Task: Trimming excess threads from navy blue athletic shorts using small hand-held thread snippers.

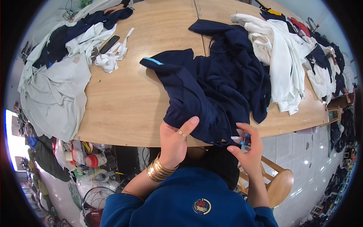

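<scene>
A navy blue garment (211, 87) lies bunched across the near middle of the wooden table, with a light blue strip on its left corner. My left hand (174, 142) grips the garment's near edge, thumb on top and fingers underneath. Close to that edge, on the right, my right hand (250, 149) is curled around small blue-handled thread snips (245, 139). Their pale tips point toward the navy cloth. Fingers partly cover the snips, and I cannot tell whether the tips touch the fabric.
White garments (281, 60) are heaped to the right of the navy one. Pale cloth (60, 90) hangs over the table's left edge, near white strips (113, 56) and a black object (109, 44). Another person's hand (113, 8) rests at far left. A wooden stool (280, 187) stands below right.
</scene>
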`<action>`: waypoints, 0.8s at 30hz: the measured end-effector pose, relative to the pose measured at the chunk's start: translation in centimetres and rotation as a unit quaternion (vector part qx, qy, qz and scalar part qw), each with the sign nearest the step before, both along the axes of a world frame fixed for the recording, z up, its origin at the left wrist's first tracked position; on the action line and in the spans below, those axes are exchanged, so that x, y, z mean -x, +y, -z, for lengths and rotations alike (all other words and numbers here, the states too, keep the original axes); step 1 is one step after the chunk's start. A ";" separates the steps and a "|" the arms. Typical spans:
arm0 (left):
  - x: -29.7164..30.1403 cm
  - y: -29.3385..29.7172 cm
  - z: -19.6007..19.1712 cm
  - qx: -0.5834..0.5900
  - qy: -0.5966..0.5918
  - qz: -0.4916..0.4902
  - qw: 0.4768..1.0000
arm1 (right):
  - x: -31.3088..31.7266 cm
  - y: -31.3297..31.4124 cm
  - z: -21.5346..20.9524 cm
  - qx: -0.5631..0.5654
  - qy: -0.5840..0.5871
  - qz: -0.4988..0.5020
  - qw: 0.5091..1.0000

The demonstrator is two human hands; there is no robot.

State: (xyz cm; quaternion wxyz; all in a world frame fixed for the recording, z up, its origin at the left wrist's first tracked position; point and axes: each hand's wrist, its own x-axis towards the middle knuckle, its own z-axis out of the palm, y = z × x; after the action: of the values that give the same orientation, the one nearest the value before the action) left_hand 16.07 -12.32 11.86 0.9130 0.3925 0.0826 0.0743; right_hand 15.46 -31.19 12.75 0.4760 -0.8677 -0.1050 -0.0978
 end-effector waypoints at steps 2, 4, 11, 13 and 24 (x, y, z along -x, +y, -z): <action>0.5 0.2 -0.4 -0.045 0.015 0.025 0.999 | -1.0 0.7 -1.0 -0.019 -0.065 -0.029 0.997; 0.8 0.4 -0.6 -0.048 0.031 0.026 0.998 | -1.4 1.0 -1.3 0.122 -0.173 -0.073 0.975; 1.2 0.6 -0.8 -0.019 0.055 0.027 0.998 | -1.6 2.9 -1.0 0.181 -0.207 -0.044 0.960; 1.1 0.4 -0.8 -0.012 0.059 0.027 0.998 | -1.7 3.0 -0.8 0.184 -0.205 -0.043 0.960; 0.9 0.4 -0.8 0.021 0.083 0.054 0.995 | -2.0 3.4 -0.4 0.197 -0.205 -0.035 0.958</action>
State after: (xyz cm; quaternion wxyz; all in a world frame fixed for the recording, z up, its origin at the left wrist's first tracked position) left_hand 15.18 -11.89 12.70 0.9135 0.3823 0.1386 -0.0097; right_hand 17.43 -27.83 13.18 0.2668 -0.9014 -0.2475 -0.2344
